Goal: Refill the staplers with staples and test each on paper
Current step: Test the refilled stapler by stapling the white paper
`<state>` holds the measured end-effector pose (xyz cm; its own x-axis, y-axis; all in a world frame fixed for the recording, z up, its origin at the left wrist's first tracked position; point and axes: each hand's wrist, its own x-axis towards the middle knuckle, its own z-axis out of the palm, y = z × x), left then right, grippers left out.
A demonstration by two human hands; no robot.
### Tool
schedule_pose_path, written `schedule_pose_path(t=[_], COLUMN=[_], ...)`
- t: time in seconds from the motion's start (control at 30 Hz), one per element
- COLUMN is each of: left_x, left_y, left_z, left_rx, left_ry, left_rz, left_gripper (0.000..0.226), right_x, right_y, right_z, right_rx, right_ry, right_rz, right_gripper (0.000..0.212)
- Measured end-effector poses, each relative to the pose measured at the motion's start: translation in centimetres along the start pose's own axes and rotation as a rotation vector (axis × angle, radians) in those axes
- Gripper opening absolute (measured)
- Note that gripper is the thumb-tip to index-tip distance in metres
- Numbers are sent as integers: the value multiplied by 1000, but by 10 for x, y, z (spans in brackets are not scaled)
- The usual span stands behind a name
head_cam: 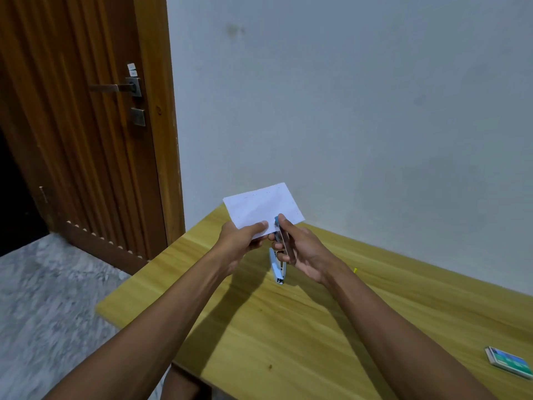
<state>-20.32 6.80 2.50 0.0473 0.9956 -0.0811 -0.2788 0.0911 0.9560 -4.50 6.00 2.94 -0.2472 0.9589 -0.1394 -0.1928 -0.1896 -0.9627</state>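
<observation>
The right hand [300, 249] has its grip closed around a stapler [282, 236], thumb on top and fingers curled beneath, the blue nose pointing to twelve o'clock and biting the near edge of the paper [264, 207]; held this way a squeeze drives the head down, which suits testing in the air rather than pressing on the table [317, 327]. The left hand [240, 236], at nine o'clock of the stapler, pinches the same near edge between thumb and fingers, its grip shut on the sheet, most likely to keep it taut and level so the nose meets it square. The paper stands away from both hands toward twelve o'clock, lifted clear of the table; faint specks along its far edge may be staples from testing, but they are too small to tell. Whether the jaws are fully pressed is hidden by the fingers. Just below the hands, at six o'clock, a second stapler [277, 268] lies on the table, light blue, within easy reach for its own turn. Well apart at four o'clock, near the table's edge, lies a staple box [509, 362], parked out of the working space. A small yellow bit [355, 270] sits at three o'clock of the right wrist.
</observation>
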Motion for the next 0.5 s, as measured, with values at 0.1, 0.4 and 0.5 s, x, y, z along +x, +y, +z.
schedule_pose_path(t=[0.1,0.4,0.5], left_x=[0,-2,-2], left_y=[1,1,2], left_z=[0,-4,-3], left_rx=[20,75,76], left_ry=[13,31,33], left_rz=[30,70,89], left_gripper=[21,11,11], right_x=[2,6,7], right_y=[0,3,2], right_z=[3,8,7], right_rx=[-2,-212,-160], right_ry=[22,168,136], right_rz=[-10,-154,-137], right_gripper=[34,37,37])
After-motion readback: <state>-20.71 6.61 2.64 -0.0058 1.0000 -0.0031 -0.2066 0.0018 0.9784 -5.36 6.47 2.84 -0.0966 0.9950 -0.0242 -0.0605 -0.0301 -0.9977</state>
